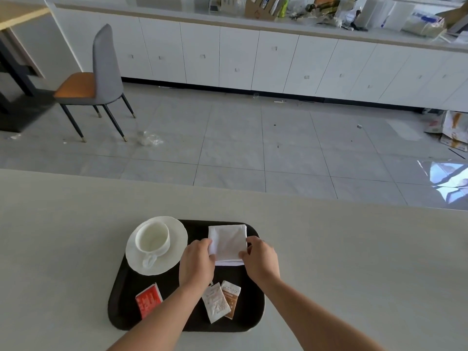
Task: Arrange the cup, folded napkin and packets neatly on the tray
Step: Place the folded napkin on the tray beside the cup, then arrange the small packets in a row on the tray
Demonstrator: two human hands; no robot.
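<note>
A pale, off-white table (pixel 354 262) fills the lower half of the frame, its far edge running from middle left down toward the right. A dark, round-cornered tray (pixel 121 300) lies flat on it at lower centre, the only item resting directly on the tabletop. Beyond the table's edge, grey floor tiles (pixel 253 138) stretch across the middle of the frame.

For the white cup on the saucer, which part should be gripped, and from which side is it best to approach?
Grip the cup by its handle, coming from the near side: the loop points toward the person, over the saucer. The left hand seems closest, though it now holds the napkin.
</note>
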